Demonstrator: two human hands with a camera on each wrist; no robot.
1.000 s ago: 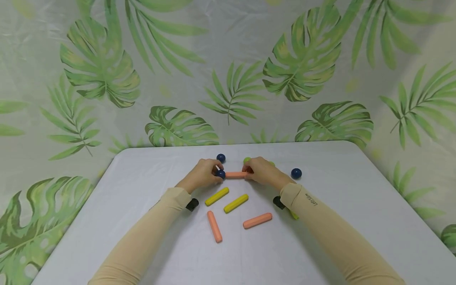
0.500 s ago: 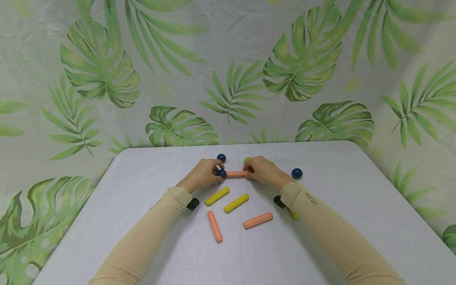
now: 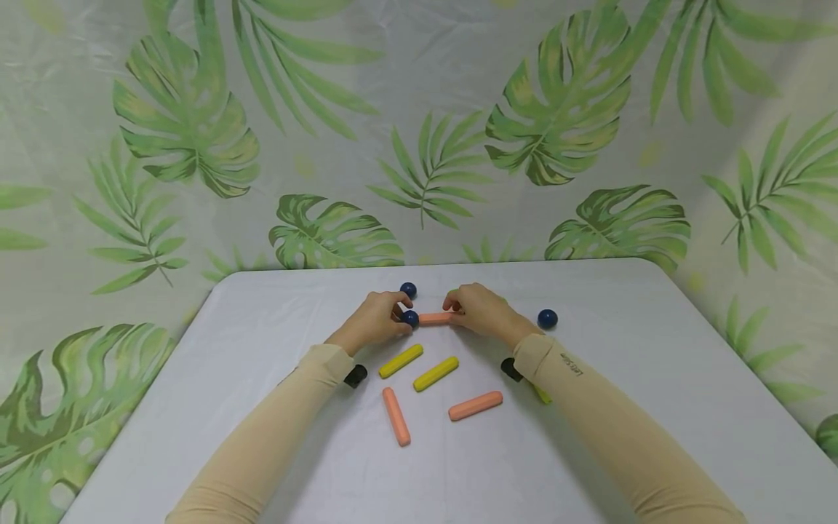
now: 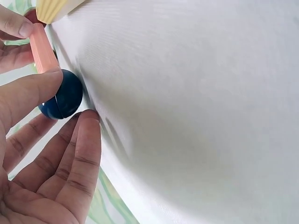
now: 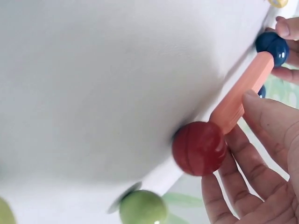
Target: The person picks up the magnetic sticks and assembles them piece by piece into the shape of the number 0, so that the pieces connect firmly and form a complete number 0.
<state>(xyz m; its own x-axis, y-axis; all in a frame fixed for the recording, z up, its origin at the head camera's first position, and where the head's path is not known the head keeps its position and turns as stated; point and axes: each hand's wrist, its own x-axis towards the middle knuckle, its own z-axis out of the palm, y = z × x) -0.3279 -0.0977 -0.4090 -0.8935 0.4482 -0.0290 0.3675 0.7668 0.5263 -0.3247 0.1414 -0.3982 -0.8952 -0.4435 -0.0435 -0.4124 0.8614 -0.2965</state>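
My left hand (image 3: 373, 320) pinches a dark blue ball (image 4: 69, 95) between thumb and fingers. The ball sits against the left end of a salmon-orange ribbed stick (image 3: 434, 319), which lies crosswise near the far part of the table. Around the stick's other end, my right hand (image 3: 486, 313) grips with thumb on one side and fingers on the other. A dark red ball (image 5: 198, 149) meets that end in the right wrist view, touching the right fingers; the right hand hides it in the head view. Whether ball and stick are joined at either end, I cannot tell.
Loose blue balls lie behind the left hand (image 3: 409, 290) and right of the right hand (image 3: 547, 319). A green ball (image 5: 142, 207) is near the red one. Yellow sticks (image 3: 436, 374) and salmon sticks (image 3: 476, 406) lie nearer. Another yellow stick (image 3: 544, 396) is partly under the right sleeve.
The right hand has shifted slightly left along the stick and covers more of the green ball behind it. The left hand keeps its hold on the blue ball, almost unmoved.
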